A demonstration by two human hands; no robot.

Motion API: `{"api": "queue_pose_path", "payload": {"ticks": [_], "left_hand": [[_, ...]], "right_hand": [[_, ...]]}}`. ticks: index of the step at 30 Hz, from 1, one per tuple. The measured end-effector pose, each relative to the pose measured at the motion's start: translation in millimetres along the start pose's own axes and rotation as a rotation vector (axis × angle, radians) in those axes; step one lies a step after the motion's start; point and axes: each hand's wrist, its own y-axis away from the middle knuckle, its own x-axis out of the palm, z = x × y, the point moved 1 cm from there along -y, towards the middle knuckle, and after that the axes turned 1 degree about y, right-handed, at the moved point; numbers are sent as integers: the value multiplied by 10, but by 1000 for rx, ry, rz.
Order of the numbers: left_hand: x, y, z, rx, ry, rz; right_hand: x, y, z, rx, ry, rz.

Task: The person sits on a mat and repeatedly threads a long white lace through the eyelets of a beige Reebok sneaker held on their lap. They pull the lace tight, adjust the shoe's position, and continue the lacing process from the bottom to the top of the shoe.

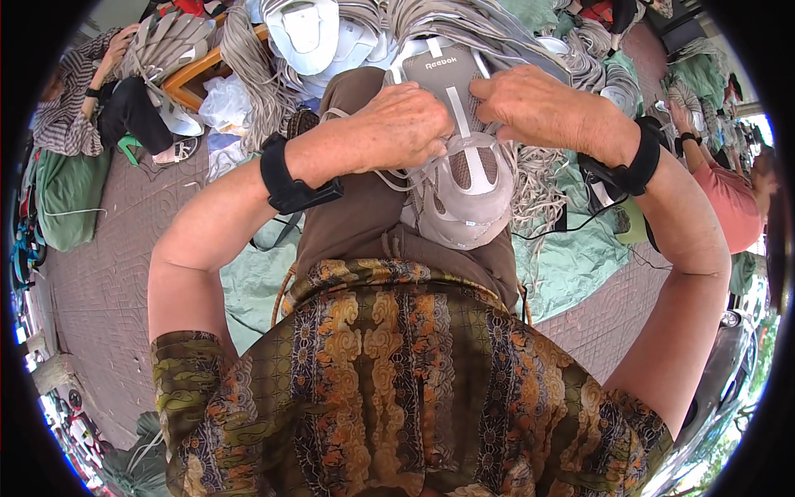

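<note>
A taupe and white sneaker upper point(470, 219) lies across my lap, its rounded toe toward me and its grey tongue point(431, 73) pointing away. My left hand point(396, 124) is closed at the left eyelet edge. A beige shoelace point(387, 178) loops out from under that hand, whose fingertips are partly hidden. On the opposite eyelet edge, my right hand point(542, 108) has its thumb and fingers bent in against the upper. Whether a lace runs between those fingers cannot be made out.
Bundles of beige laces point(248, 74) and stacked white and grey shoe uppers point(302, 33) lie beyond my knees. Green sheeting point(580, 273) covers paving on my right. A seated person point(70, 108) handles uppers at far left; another person point(729, 195) sits at right.
</note>
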Motion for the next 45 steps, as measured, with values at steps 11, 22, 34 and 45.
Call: {"api": "queue_pose_path", "payload": {"ticks": [11, 22, 34, 45], "left_hand": [[170, -131, -25, -123, -32, 87], [264, -154, -22, -45, 1, -71], [140, -58, -94, -1, 1, -8], [34, -105, -102, -81, -19, 112]], "right_hand": [[-13, -113, 31, 116, -136, 141], [-50, -497, 43, 752, -186, 599], [69, -556, 56, 1081, -285, 568], [405, -96, 185, 874, -367, -157]]}}
